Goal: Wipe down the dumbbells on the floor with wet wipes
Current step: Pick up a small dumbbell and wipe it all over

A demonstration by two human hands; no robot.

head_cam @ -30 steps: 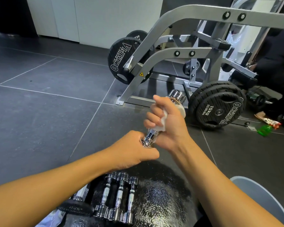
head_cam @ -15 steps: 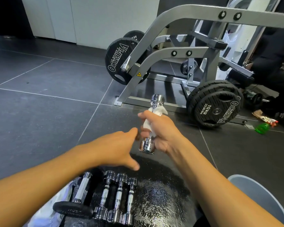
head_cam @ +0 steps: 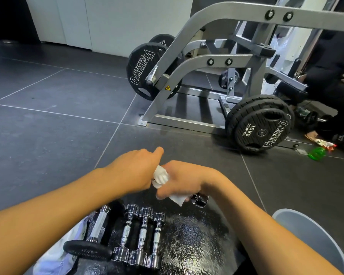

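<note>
I hold a small chrome dumbbell (head_cam: pixel 200 199) low over the black mat (head_cam: pixel 191 247), lying roughly level. My right hand (head_cam: pixel 182 180) grips its handle through a white wet wipe (head_cam: pixel 160 175); only the right chrome head shows. My left hand (head_cam: pixel 134 171) is curled at the wipe-wrapped left end, thumb sticking up, its fingers hidden underneath. Three more chrome dumbbells (head_cam: pixel 142 237) lie side by side on the mat below my hands. A bigger dumbbell (head_cam: pixel 98 225) with a black plate lies left of them.
A grey weight machine frame (head_cam: pixel 187 62) with black Olympia plates (head_cam: pixel 260 128) stands ahead on the dark tiled floor. A grey bin (head_cam: pixel 314 235) sits at the lower right. A green bottle (head_cam: pixel 316 153) lies at the right. White packaging (head_cam: pixel 54 261) lies lower left.
The dumbbell has swung from upright and raised to level and low over the mat. My left hand let go of its lower end, then closed on the wipe-covered end.
</note>
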